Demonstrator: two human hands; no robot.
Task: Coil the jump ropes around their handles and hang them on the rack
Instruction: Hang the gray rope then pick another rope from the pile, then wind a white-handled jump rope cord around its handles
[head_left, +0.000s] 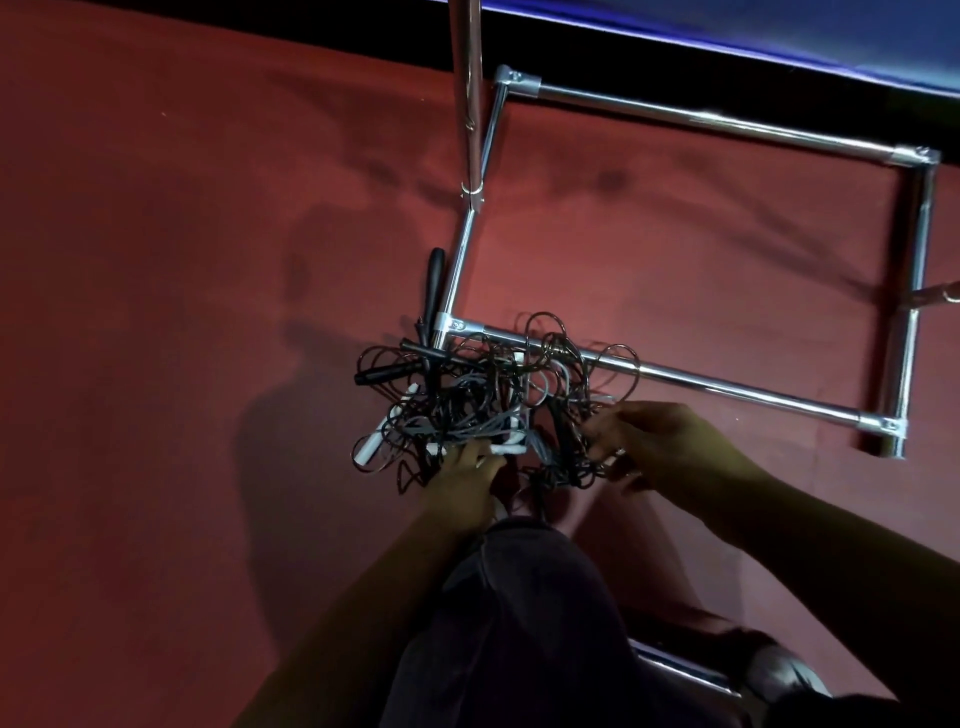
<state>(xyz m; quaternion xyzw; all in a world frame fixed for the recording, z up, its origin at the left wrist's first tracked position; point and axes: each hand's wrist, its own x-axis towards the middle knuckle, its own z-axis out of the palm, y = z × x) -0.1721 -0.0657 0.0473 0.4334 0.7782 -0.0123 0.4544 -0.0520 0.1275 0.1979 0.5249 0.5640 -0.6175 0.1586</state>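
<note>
The left hand (467, 470) reaches into the near edge of the heap, fingertips on a short white plastic handle (506, 448), probably because a handle is the natural starting end for coiling. Blur hides whether this grip has closed. The right hand (665, 447) has its fingers hooked among black cord loops, seemingly to spread them, but I cannot tell whether it is clamped on a strand. Both work in the tangled heap of thin black and grey jump ropes (467, 405), which lies on the red carpeted floor (182, 260). The heap partly drapes over the base bar of the chrome tube rack (727, 387). Slim black handles (387, 371) stick out at the far left. No rope is coiled or hung yet.
</note>
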